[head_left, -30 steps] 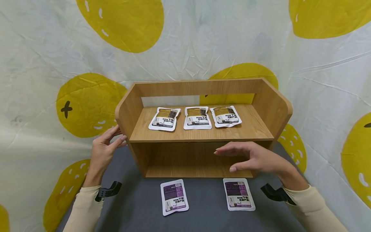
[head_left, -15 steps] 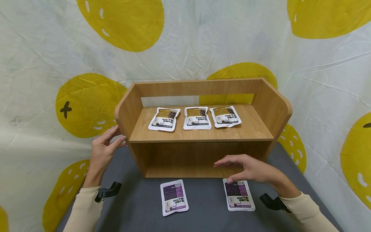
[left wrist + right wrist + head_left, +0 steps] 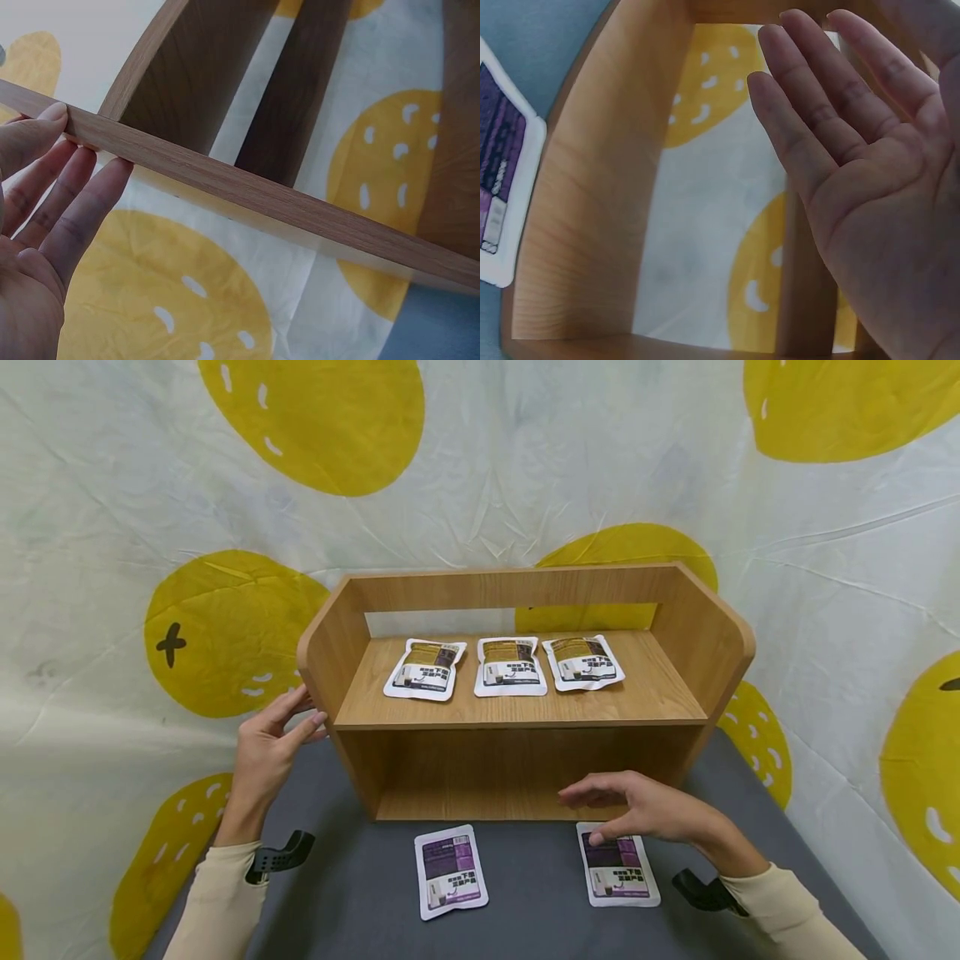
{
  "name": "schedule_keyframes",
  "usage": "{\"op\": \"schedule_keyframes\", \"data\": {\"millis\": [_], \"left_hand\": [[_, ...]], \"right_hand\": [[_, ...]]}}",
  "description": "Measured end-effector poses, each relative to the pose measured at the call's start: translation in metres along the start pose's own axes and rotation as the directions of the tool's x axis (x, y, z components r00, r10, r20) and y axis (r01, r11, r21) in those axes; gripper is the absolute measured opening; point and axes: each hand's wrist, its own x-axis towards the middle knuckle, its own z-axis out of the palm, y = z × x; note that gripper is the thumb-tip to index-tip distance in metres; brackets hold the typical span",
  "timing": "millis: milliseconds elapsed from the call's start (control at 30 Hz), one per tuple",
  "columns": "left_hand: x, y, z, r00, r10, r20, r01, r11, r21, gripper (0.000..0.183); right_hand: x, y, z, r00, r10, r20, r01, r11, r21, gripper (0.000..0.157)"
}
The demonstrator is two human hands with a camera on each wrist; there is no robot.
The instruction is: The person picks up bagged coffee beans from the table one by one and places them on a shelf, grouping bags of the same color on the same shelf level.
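A two-tier wooden shelf (image 3: pixel 517 714) stands on the dark grey table. My left hand (image 3: pixel 264 756) pinches the front edge of its left side panel (image 3: pixel 247 187) between thumb and fingertips. My right hand (image 3: pixel 645 806) hovers in front of the lower tier, palm bare in the right wrist view and fingers loosely extended. Its thumb overlaps the top of a white pouch with a purple label (image 3: pixel 621 872) in the head view; contact cannot be told. Another purple-labelled pouch (image 3: pixel 452 872) lies flat to the left. On the upper tier lie three gold-labelled pouches (image 3: pixel 426 670), side by side.
A white cloth with yellow round prints (image 3: pixel 480 468) hangs behind and on both sides. The shelf's right side panel (image 3: pixel 708 647) rises beside the right hand. Both purple-labelled pouches lie on the table (image 3: pixel 532 910) just before the shelf's front edge.
My right hand has lowered and come back from the upper board's front edge towards the right purple-labelled pouch. The left hand and all the pouches have stayed put.
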Motion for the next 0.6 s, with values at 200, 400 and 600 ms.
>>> {"op": "schedule_keyframes", "data": {"millis": [200, 400, 600], "left_hand": [[-0.001, -0.001, 0.0, 1.0, 0.01, 0.002, -0.01, 1.0, -0.002, 0.058], [-0.001, -0.001, 0.0, 1.0, -0.006, -0.006, 0.006, 1.0, 0.013, 0.057], [0.0, -0.001, 0.0, 1.0, 0.001, -0.003, -0.001, 1.0, -0.009, 0.057]], "right_hand": [[-0.001, 0.01, 0.003, 1.0, 0.017, -0.014, -0.017, 1.0, 0.016, 0.053], [-0.001, 0.023, 0.005, 0.998, 0.054, -0.014, -0.054, 0.998, 0.04, 0.056], [-0.002, 0.041, 0.009, 0.996, 0.086, -0.007, -0.085, 0.993, 0.084, 0.057]]}}
